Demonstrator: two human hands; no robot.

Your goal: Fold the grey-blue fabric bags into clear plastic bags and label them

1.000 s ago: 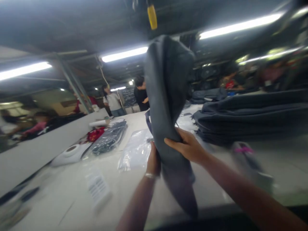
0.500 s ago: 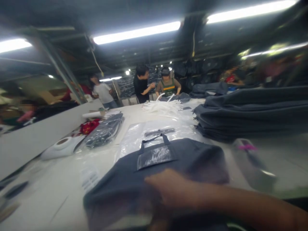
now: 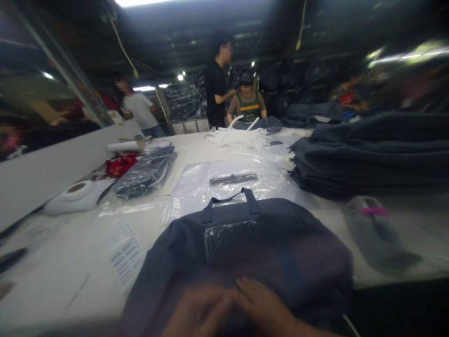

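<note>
A dark blue-grey fabric bag [image 3: 273,243] with a strap handle [image 3: 228,200] and a clear plastic pocket [image 3: 229,236] lies in front of me at the table's near edge. My right hand [image 3: 263,302] rests on its near side, fingers stretched out over the cloth. Close beside it, at the bottom of the view, my left hand [image 3: 199,311] is smeared by motion against the bag. Whether its fingers grip the cloth is unclear.
Dark folded fabric [image 3: 372,159] is stacked at right, near a clear container with a pink part [image 3: 375,210]. Beyond the bag lies plastic film [image 3: 189,187]; white strips [image 3: 238,137] are heaped farther back. A white roll [image 3: 77,189] and wrapped item [image 3: 147,173] sit left. Co-workers [image 3: 215,89] stand behind.
My left hand has come clearly into view beside the right one. My right hand has drawn back lower on the bag, whose front now stands more upright. The camera has tilted down.
</note>
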